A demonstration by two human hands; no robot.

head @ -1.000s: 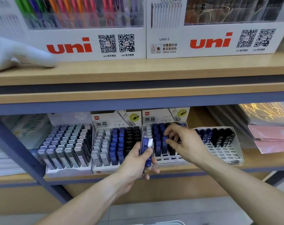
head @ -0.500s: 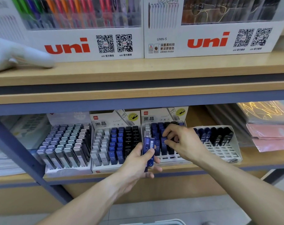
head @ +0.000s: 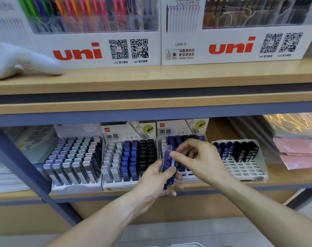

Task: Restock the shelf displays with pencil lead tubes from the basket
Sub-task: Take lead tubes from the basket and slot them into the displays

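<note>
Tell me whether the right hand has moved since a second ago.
Yes. The right hand has pulled back out of the third display box and shifted left, to the blue tubes in the left hand.

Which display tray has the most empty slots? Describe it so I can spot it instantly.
On the lower wooden shelf, follow the row of lead displays to its right end. The white grid tray there, beside the pink packets, holds only one back row of dark blue and black tubes; its front slots are bare and it has no header card.
</note>
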